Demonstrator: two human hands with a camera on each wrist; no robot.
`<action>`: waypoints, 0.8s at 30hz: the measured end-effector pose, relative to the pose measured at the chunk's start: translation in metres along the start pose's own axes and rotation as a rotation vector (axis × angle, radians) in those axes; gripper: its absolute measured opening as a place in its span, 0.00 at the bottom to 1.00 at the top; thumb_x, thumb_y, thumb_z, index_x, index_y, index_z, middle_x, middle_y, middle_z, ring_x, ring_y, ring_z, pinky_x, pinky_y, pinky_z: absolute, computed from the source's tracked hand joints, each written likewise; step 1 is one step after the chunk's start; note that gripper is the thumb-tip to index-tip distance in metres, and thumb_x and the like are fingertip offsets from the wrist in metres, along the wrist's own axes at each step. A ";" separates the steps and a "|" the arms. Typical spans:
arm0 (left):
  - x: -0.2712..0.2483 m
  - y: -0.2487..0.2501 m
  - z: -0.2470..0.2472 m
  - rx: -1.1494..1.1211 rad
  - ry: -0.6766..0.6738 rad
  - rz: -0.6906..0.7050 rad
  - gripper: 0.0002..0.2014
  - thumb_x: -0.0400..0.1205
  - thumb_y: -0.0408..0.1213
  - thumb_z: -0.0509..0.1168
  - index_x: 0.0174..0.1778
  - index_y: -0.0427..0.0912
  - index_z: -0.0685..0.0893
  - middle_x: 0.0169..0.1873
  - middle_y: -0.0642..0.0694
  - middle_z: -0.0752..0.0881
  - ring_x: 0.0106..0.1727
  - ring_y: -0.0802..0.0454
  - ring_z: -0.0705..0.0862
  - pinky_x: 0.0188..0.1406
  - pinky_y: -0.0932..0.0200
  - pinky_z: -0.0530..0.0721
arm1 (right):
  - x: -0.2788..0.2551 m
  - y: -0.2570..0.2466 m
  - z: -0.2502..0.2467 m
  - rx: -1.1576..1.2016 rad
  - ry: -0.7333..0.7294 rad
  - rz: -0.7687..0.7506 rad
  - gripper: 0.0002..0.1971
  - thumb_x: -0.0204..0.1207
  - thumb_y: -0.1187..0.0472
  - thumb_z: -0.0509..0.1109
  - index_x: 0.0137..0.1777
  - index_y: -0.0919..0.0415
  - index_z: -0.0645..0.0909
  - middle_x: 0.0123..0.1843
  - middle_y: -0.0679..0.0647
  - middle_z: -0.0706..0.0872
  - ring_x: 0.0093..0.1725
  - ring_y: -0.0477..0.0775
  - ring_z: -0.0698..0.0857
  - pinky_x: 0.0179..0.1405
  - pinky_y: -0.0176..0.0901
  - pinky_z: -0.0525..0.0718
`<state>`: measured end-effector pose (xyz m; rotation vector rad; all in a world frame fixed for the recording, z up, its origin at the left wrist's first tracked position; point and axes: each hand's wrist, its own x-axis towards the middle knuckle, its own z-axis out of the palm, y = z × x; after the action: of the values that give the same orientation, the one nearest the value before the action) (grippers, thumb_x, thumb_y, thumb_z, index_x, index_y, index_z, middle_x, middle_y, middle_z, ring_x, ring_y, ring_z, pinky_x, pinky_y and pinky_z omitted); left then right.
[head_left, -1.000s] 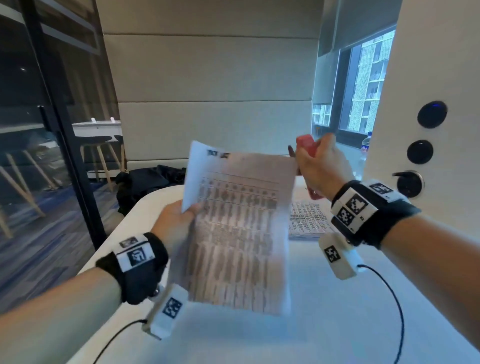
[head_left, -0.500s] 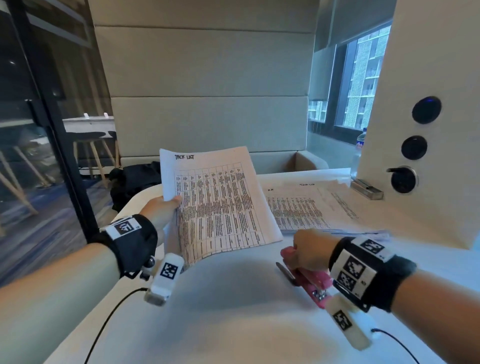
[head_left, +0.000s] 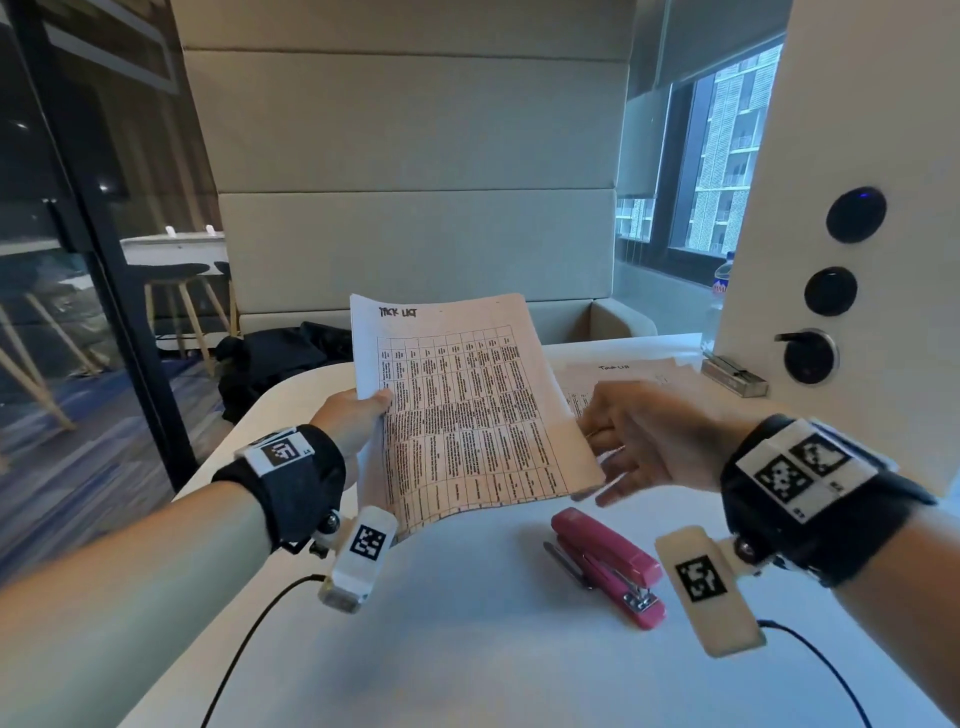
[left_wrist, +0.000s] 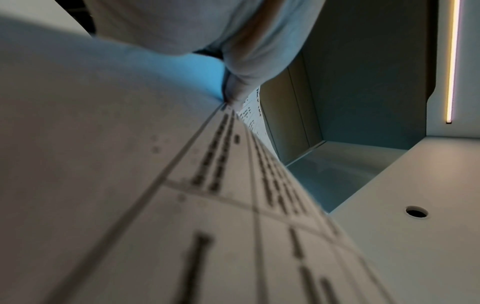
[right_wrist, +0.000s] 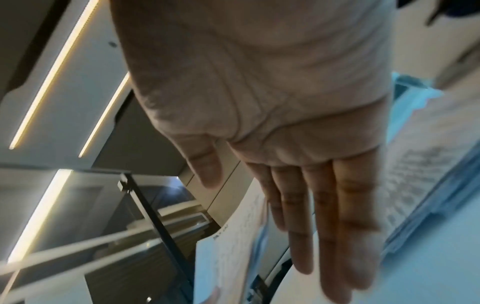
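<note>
My left hand (head_left: 358, 415) pinches the left edge of a set of printed sheets (head_left: 467, 410) headed with a handwritten title, holding it tilted above the white table (head_left: 467, 649). In the left wrist view the thumb (left_wrist: 239, 90) presses on the sheets (left_wrist: 233, 205). My right hand (head_left: 623, 441) hovers with straight fingers (right_wrist: 324, 216) beside the sheets' right edge (right_wrist: 233, 236), holding nothing. A pink stapler (head_left: 605, 564) lies on the table below that hand, apart from it.
More printed sheets (head_left: 634, 371) lie on the table at the back right, beside a small metal box (head_left: 733, 375). A white panel (head_left: 852, 270) with round black knobs stands at the right. A black bag (head_left: 275, 364) sits on the bench behind.
My right hand has let go of the pink stapler, which now lies on the table, and has risen toward the sheets' right edge. The left hand still holds the sheets.
</note>
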<state>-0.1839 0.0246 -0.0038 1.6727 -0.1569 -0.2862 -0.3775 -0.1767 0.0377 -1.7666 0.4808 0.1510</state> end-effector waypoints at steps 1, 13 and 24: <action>0.000 0.001 0.002 0.003 -0.002 -0.003 0.17 0.87 0.39 0.60 0.67 0.32 0.79 0.62 0.38 0.85 0.64 0.39 0.82 0.73 0.44 0.73 | -0.004 0.000 0.000 0.064 -0.040 0.018 0.24 0.83 0.49 0.56 0.63 0.71 0.79 0.56 0.70 0.88 0.45 0.67 0.88 0.47 0.54 0.85; -0.024 0.001 0.015 0.057 -0.229 -0.087 0.17 0.86 0.51 0.59 0.57 0.40 0.76 0.43 0.34 0.87 0.32 0.37 0.87 0.28 0.50 0.87 | 0.039 0.019 -0.026 0.383 0.342 -0.016 0.08 0.87 0.67 0.55 0.49 0.68 0.73 0.34 0.57 0.76 0.13 0.41 0.67 0.11 0.27 0.66; -0.041 -0.012 0.001 0.246 -0.311 -0.059 0.18 0.87 0.50 0.57 0.58 0.37 0.78 0.41 0.33 0.87 0.32 0.39 0.86 0.30 0.50 0.86 | 0.098 0.042 -0.061 0.400 0.466 0.112 0.09 0.87 0.70 0.52 0.47 0.66 0.70 0.34 0.60 0.77 0.09 0.43 0.69 0.08 0.27 0.67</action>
<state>-0.2246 0.0363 -0.0116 1.8697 -0.3888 -0.5914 -0.3147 -0.2656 -0.0188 -1.3743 0.8811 -0.2712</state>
